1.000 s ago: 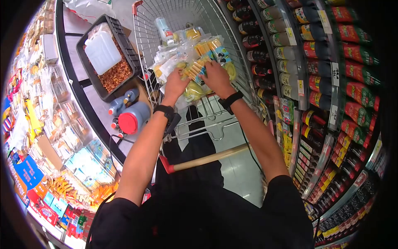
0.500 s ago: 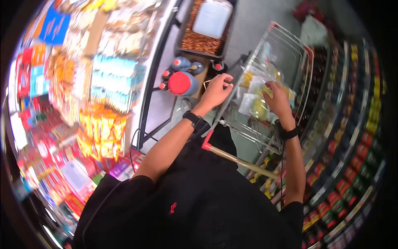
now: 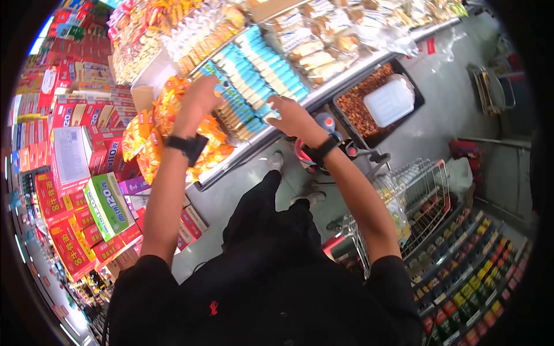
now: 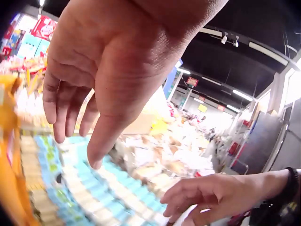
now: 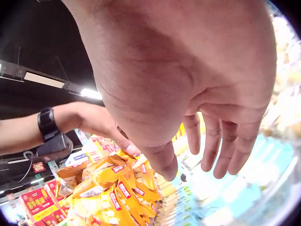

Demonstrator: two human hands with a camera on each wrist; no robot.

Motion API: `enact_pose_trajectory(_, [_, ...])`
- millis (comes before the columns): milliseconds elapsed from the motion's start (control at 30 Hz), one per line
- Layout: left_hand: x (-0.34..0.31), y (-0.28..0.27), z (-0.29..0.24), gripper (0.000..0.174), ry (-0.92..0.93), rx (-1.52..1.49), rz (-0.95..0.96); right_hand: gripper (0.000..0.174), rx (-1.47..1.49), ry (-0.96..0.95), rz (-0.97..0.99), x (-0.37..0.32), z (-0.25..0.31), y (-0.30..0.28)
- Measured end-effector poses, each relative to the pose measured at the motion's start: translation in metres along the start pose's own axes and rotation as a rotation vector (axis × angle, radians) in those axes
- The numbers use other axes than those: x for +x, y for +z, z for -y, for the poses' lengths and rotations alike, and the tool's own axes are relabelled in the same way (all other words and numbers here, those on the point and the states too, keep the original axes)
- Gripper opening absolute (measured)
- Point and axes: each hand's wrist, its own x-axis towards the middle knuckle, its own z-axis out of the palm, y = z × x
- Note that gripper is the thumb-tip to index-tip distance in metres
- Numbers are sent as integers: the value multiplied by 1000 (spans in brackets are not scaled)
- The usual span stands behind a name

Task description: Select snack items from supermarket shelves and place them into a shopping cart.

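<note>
Rows of blue-and-cream snack packs (image 3: 259,72) fill part of a shop display. Beside them lies a row of blue-green packs with tan sticks (image 3: 234,115). My left hand (image 3: 199,104) hovers over the edge of that row, its fingers loosely bent and holding nothing. To its left bulge orange snack bags (image 5: 117,188). Over the near end of the blue packs is my right hand (image 3: 297,121), fingers relaxed and pointing down. In the left wrist view, the left thumb and fingers (image 4: 101,146) hang apart above the packs.
Farther along the display lie clear-wrapped baked goods (image 3: 323,43). A dark crate (image 3: 418,104) of reddish-brown food sits by the display's edge. The shopping cart (image 3: 424,167) stands behind my right arm. Red boxes (image 3: 69,155) are stacked at the left.
I have turned left from the cart to the snack display. Both hands have left the packaged goods in the cart and now hover over the blue packs.
</note>
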Motion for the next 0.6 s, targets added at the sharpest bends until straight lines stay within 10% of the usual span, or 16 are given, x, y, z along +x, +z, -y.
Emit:
enact_pose_trajectory(167, [73,-3,77,62,-222,331,609,56,-44,-79,-39,129,13,71])
enact_pose_trajectory(600, [88,37,83,59,-253,144,595,63,-263,-9,-302,200,2,139])
